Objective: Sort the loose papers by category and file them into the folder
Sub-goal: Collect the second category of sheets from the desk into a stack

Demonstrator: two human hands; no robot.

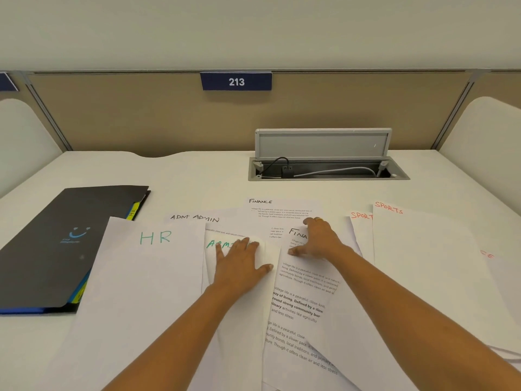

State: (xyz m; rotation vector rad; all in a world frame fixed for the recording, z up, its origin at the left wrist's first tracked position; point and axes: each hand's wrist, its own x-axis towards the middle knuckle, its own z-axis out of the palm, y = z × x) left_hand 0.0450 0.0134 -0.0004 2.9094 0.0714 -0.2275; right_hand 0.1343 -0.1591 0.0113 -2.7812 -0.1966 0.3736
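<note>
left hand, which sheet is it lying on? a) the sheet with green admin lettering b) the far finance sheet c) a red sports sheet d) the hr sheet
a: the left hand lies flat, fingers straight, on the green admin sheet, covering the end of the word; the hr sheet is just beside it.

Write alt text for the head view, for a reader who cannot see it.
On a white desk, the left hand rests on an ADMIN sheet and the right hand on a FINANCE sheet. An HR sheet and a black folder lie left, SPORTS sheets right.
</note>
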